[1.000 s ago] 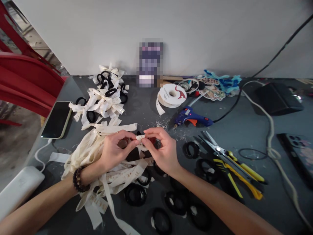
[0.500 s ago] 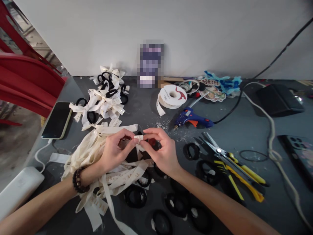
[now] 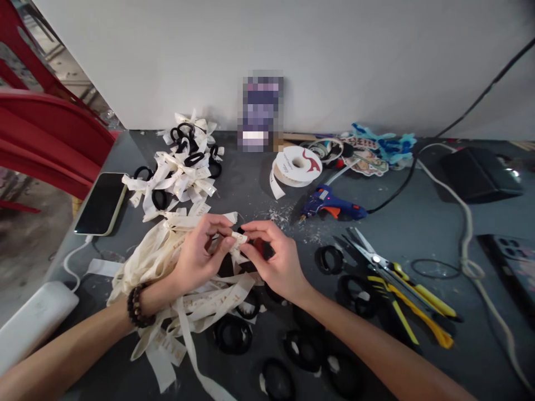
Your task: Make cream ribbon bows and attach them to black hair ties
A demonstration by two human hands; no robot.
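Between my two hands is a short piece of cream printed ribbon [image 3: 239, 238], with a bit of something black just behind it. My left hand [image 3: 204, 248] pinches the ribbon's left end between thumb and fingers, and my right hand [image 3: 278, 256] pinches its right end. Under my left wrist spreads a heap of cut ribbon strips [image 3: 142, 256] with gold lettering. Black hair ties [image 3: 233, 335] lie scattered below and to the right of my hands. Farther back is a pile of ribbon bows on black hair ties [image 3: 184, 167].
A ribbon spool [image 3: 292, 167] and a blue glue gun [image 3: 332, 203] with a cord lie beyond my hands. Scissors [image 3: 376, 259] and a yellow cutter [image 3: 397, 312] are at right. A phone [image 3: 101, 203] and a white power bank [image 3: 37, 323] sit left. A blurred phone [image 3: 261, 111] leans on the wall.
The ribbon piece between my fingertips has tilted, its right end now lower. Both hands keep their pinch. The whole view has shifted slightly.
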